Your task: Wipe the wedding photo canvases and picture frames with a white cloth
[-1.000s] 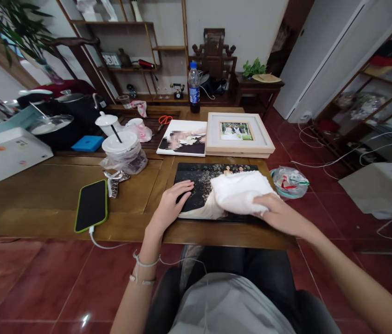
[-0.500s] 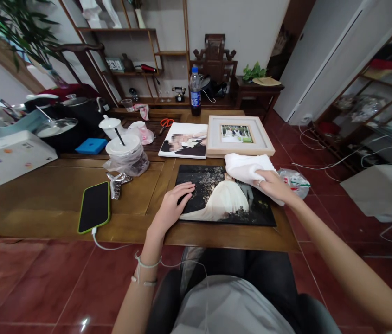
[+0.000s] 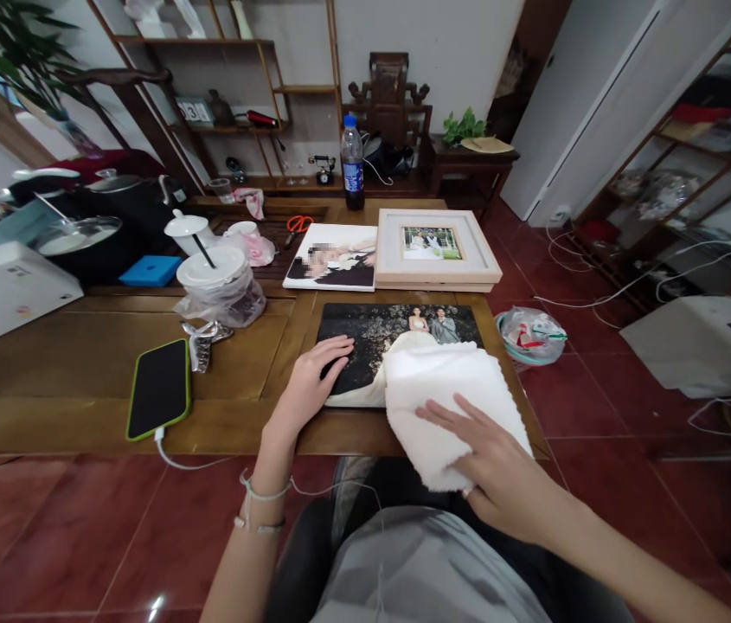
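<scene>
Cloth [image 3: 446, 381] over near R of photo [image 3: 371, 346]; R hand [image 3: 491, 459] atop w/ fingers spread, grip unclear; L hand [image 3: 313, 381] loosely spread, empty, on photo's L edge.

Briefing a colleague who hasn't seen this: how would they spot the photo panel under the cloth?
Find the wooden table; near its front edge lies a photo panel. The left hand rests on its left side, a white cloth over its lower right. Unlike the white-edged print and pale-framed picture behind it, it is mostly dark.

White cloth [image 3: 436, 372] partly hides the dark photo [image 3: 371, 342].
</scene>
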Action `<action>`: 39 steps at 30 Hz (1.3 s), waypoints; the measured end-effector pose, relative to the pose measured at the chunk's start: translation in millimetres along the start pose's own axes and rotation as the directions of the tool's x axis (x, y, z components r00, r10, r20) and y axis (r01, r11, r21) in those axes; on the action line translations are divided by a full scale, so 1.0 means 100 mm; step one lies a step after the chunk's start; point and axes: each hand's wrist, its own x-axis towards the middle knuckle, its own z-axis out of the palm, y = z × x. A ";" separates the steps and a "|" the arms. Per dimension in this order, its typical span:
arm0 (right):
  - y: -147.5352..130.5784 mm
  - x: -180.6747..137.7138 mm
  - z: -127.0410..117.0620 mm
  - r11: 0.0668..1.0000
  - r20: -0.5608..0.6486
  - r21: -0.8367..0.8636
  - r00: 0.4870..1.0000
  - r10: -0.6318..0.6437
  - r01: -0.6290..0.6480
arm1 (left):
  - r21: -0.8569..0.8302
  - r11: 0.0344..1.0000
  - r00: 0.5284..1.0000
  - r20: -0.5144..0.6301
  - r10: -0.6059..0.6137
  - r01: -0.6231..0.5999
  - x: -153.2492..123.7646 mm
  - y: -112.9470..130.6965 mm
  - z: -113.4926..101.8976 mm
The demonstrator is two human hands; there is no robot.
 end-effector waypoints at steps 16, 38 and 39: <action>1.19 0.88 -0.34 0.953 -0.058 -0.271 0.990 0.126 -0.138 | -0.017 0.999 0.999 0.000 0.035 -0.035 0.00 -0.02 0.00; 0.20 0.24 -0.18 0.994 0.116 -0.079 0.991 -0.068 0.077 | -0.006 0.999 0.999 -0.003 0.039 -0.039 0.00 -0.01 0.00; 0.30 0.30 -0.20 0.994 0.095 -0.087 0.994 -0.057 0.065 | -0.008 0.999 0.999 -0.005 0.044 -0.044 0.00 -0.02 0.00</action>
